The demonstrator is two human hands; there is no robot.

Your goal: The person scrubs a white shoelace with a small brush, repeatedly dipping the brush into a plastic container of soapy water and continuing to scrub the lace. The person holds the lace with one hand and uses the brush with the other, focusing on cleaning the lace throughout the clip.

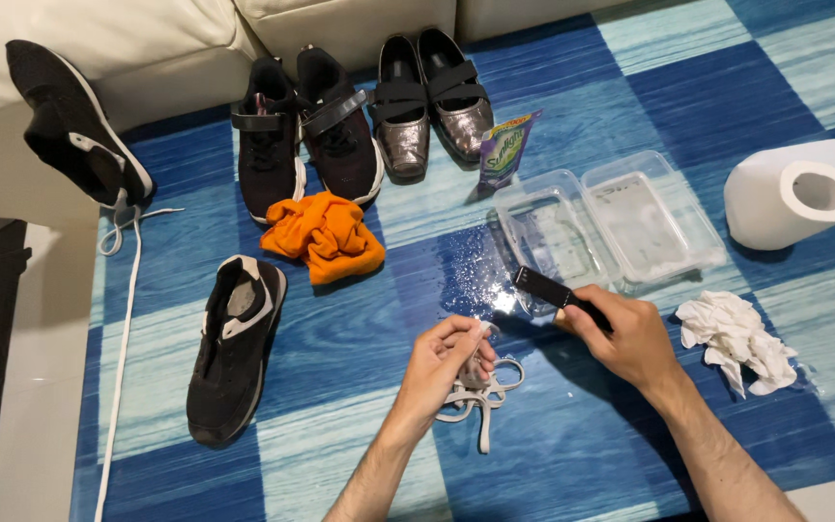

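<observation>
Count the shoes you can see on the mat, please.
6: black strap pair and metallic pair by the sofa, one black sneaker lower left, another at the far-left edge. None appear hidden.

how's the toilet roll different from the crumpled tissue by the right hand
The toilet roll is a neat wound cylinder lying on its side, beyond the right hand; the crumpled tissue is a loose, flattened wad beside that hand. Both are white paper on the blue table.

Cloth (326, 237) before shoes (306, 130), containers (611, 227) left of paper roll (792, 203)
</observation>
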